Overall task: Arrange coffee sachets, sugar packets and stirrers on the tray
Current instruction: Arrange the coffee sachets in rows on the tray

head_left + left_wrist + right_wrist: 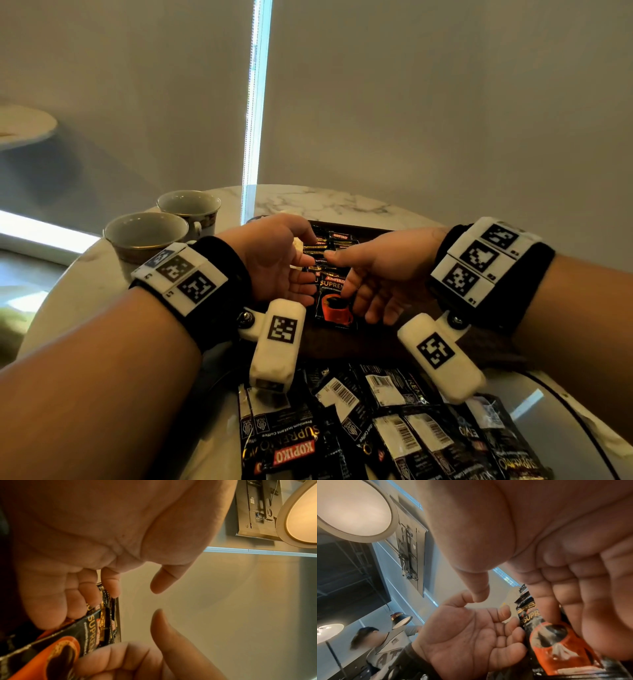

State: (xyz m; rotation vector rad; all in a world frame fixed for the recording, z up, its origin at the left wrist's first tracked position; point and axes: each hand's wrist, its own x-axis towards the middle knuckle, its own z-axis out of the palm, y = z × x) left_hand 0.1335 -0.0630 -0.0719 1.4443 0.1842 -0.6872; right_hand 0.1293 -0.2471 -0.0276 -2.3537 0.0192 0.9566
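Note:
A row of black Kopiko coffee sachets (334, 294) lies overlapped on the dark tray (346, 346) at the middle of the table. My left hand (301, 270) is at the row's left side and my right hand (349, 284) at its right side, palms facing each other. Both hands have relaxed, nearly straight fingers that lie against the edges of the nearest sachet (68, 642) (556, 642); neither is curled round it. A pale yellowish thing (296, 245) shows behind my left thumb, and I cannot tell what it is. No stirrers are in view.
A loose heap of more coffee sachets (376, 421) lies at the table's near edge. Two empty cups (147, 236) (191, 209) stand at the left on the round marble table (325, 200). A person (382, 642) and a lamp show beyond in the right wrist view.

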